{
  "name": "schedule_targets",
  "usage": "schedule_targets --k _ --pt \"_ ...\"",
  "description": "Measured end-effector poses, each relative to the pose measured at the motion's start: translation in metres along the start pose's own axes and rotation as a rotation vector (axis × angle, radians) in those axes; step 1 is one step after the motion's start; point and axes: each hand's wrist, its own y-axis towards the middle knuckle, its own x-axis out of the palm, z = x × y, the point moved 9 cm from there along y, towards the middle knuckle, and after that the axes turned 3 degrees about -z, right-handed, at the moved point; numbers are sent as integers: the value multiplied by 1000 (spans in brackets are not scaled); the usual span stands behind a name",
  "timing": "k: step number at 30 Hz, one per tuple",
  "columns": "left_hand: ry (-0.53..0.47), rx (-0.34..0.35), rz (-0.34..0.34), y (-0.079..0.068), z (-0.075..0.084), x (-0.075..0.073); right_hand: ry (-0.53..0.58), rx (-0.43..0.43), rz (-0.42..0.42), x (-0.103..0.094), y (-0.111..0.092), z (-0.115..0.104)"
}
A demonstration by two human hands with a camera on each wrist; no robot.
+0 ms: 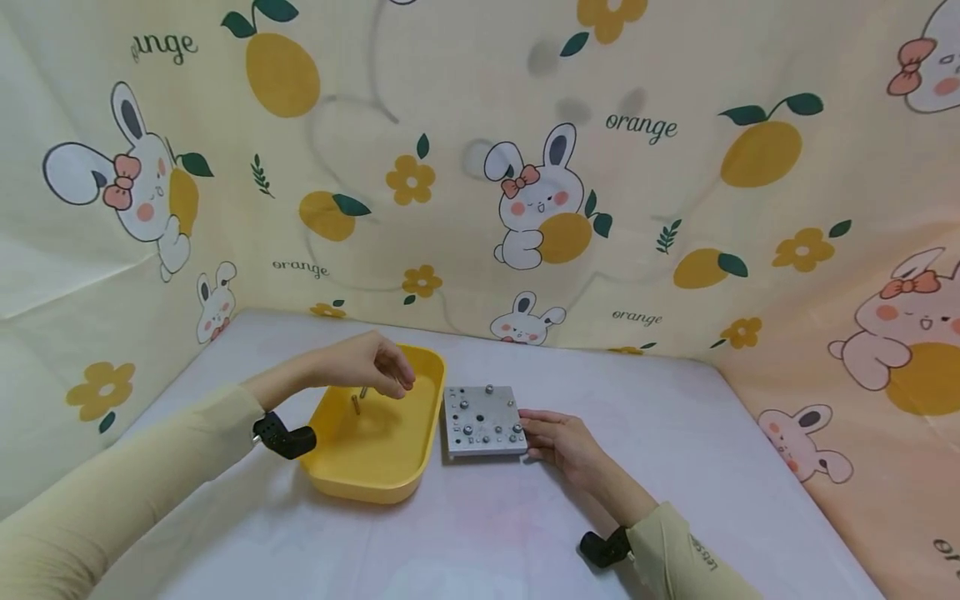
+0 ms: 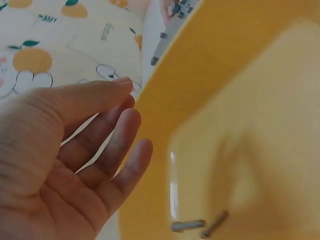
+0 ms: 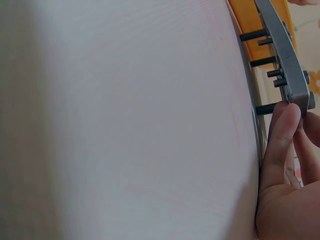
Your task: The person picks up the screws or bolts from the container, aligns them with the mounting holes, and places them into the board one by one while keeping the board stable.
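Note:
My left hand [image 1: 375, 364] hovers over a yellow tray [image 1: 438, 392], its fingers loosely bent. In the left wrist view, thumb and fingers [image 2: 125, 125] come near each other with nothing visible between them. Two bolts lie in the tray; one bolt [image 2: 188, 225] shows close to the wall. On the table, right of the tray, is a grey metal plate [image 1: 491, 408] with holes and several bolts set in it. My right hand [image 1: 566, 446] grips its right edge. In the right wrist view, bolt shanks [image 3: 264, 61] stick out beneath the plate, and fingers pinch its corner.
A white-covered table [image 1: 487, 533] carries the tray and plate. Behind it hangs a cream curtain [image 1: 442, 92] printed with rabbits and oranges, which also closes off both sides. Each wrist wears a black camera band [image 1: 285, 437].

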Motion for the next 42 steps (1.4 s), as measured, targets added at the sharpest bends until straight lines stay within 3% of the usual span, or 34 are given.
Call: schedule_targets --k 5,12,25,35,42 --pt "-52 -35 59 -15 -22 -1 -5 -2 -1 0 1 0" --pt "-103 -43 72 -21 -41 7 2 7 22 -2 2 3" --pt "-99 -121 181 -18 -53 9 6 3 15 -2 2 2" --pt "6 -181 312 -12 -57 1 5 -3 -2 -1 1 2" --pt "-1 -289 275 -9 -64 7 6 12 13 -2 0 2"
